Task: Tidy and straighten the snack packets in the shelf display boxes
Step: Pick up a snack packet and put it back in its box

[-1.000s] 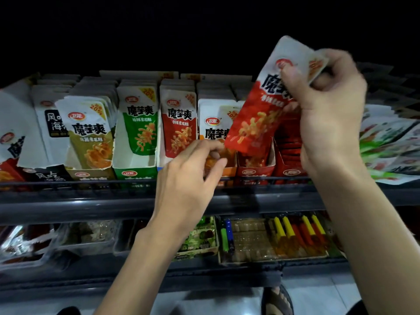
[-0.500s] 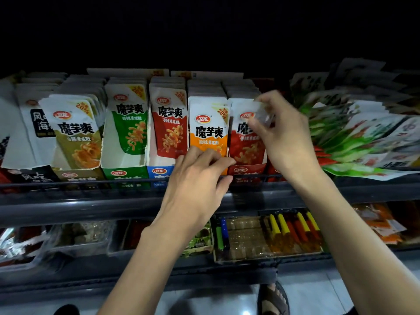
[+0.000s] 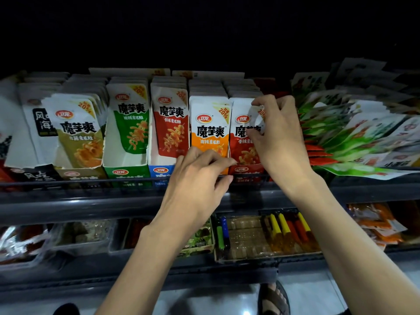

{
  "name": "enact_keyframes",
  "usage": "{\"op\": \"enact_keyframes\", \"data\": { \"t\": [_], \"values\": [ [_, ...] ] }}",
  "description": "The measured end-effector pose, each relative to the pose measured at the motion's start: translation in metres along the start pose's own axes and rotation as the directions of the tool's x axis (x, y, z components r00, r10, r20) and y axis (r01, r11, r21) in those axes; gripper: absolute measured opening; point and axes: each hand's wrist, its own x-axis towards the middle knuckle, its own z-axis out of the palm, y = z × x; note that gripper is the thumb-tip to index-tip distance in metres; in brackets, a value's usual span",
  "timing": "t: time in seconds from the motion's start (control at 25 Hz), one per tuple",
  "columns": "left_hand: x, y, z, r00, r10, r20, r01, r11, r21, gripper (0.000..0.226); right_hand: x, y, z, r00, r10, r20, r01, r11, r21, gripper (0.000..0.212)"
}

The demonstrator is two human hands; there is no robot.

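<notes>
Nearest the camera, a sandalled foot (image 3: 272, 296) was on the floor below the right forearm. Under both wrists, the lower shelf had a clear tray (image 3: 261, 258) of coloured tubes.

Up a level, the left hand (image 3: 197, 178) had its fingers curled against the bottom of the orange packet (image 3: 209, 130), thumb down by the shelf rail (image 3: 91, 181). Honestly couldn't tell if it was gripping anything or just touching.

Just right of it, the right hand (image 3: 277, 137) was pinching the top right corner of the front red packet (image 3: 243, 151). That one stood upright in its red display box (image 3: 245, 169), right beside the orange one.

Left of the left hand came a blue box (image 3: 160, 170), then a green box (image 3: 125, 172). Right of the right hand, a loose fan of green and red packets (image 3: 341, 142) lay tilted over. Behind the right fingers, more packets stood in rows.
</notes>
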Motion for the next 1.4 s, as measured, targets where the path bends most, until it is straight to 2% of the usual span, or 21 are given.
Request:
{"op": "enact_keyframes", "data": {
  "t": [0.28,0.4,0.56,0.68,0.76,0.84,1.04,1.16,1.28,1.4],
  "values": [
    [-0.002,-0.002,-0.006,1.000,-0.020,0.011,0.021,0.996,-0.086,0.030,0.001,-0.005,0.001,0.996,-0.043,-0.072,0.032,0.988,-0.154,0.052],
    [-0.004,-0.006,-0.016,0.994,-0.080,-0.072,0.064,0.979,-0.196,0.025,0.003,-0.015,-0.002,0.976,-0.148,-0.159,0.135,0.987,-0.086,0.045],
    [-0.008,-0.020,-0.035,0.950,-0.212,-0.229,0.161,0.961,-0.223,0.018,0.006,-0.042,0.002,0.941,-0.266,-0.210,0.267,0.963,-0.026,0.033],
    [-0.013,-0.033,-0.046,0.921,-0.291,-0.260,0.266,0.956,-0.128,0.017,0.005,-0.066,0.015,0.942,-0.316,-0.117,0.327,0.940,0.094,0.031],
    [-0.017,-0.042,-0.051,0.922,-0.308,-0.236,0.302,0.951,-0.061,0.018,0.005,-0.081,0.022,0.935,-0.350,-0.062,0.355,0.928,0.112,0.032],
    [-0.020,-0.047,-0.055,0.931,-0.304,-0.202,0.304,0.952,-0.037,0.018,0.010,-0.091,0.027,0.937,-0.348,-0.007,0.348,0.935,0.068,0.038],
    [-0.026,-0.050,-0.066,0.932,-0.339,-0.132,0.329,0.940,-0.089,0.016,0.021,-0.103,0.040,0.963,-0.218,0.156,0.238,0.964,-0.122,0.049],
    [-0.027,-0.052,-0.066,0.926,-0.363,-0.101,0.352,0.929,-0.112,0.014,0.019,-0.107,0.048,0.959,-0.229,0.169,0.252,0.959,-0.133,0.049],
    [-0.027,-0.053,-0.066,0.927,-0.367,-0.081,0.357,0.927,-0.116,0.013,0.017,-0.106,0.051,0.967,-0.216,0.137,0.223,0.974,-0.037,0.048],
    [-0.027,-0.052,-0.067,0.919,-0.389,-0.066,0.380,0.918,-0.117,0.015,0.014,-0.102,0.053,0.970,-0.197,0.140,0.199,0.980,-0.001,0.036]
  ]
}}
